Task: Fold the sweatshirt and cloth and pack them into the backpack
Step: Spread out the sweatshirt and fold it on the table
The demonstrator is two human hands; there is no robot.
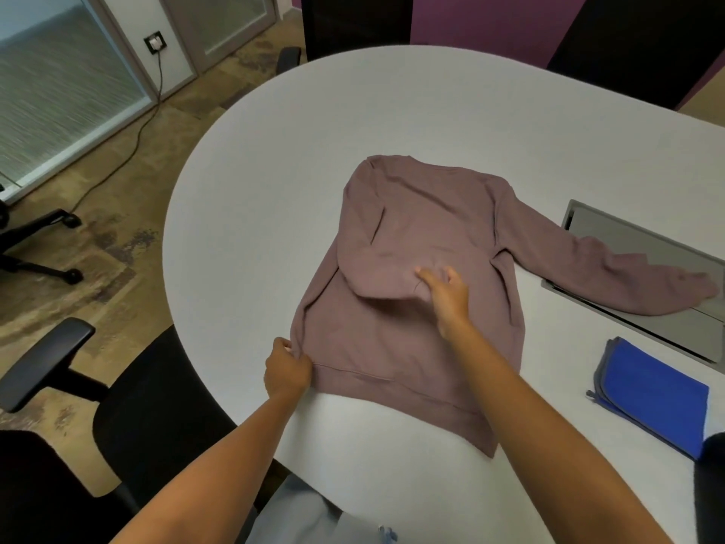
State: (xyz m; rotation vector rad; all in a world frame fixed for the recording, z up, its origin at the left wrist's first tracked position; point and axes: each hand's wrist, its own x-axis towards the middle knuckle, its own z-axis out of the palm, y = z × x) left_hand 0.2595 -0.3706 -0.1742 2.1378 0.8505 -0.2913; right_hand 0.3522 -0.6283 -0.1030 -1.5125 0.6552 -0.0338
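Note:
A mauve sweatshirt [408, 237] lies flat on the white table [298, 159], its hem toward me. Its left sleeve is folded across the chest, while the right sleeve [612, 268] stretches out to the right. My left hand [288, 369] pinches the lower left corner of the hem. My right hand [449, 294] rests with fingers spread on the cuff of the folded sleeve at the garment's middle. A folded blue cloth [655, 394] with a grey border lies at the right near the table's edge. A dark object [710, 488] at the lower right edge may be the backpack.
A grey cable hatch [635, 245] set in the table lies under the outstretched sleeve. Black office chairs stand at the left [51, 359] and beyond the table's far end [353, 25]. A cable runs over the floor from a wall socket [155, 42].

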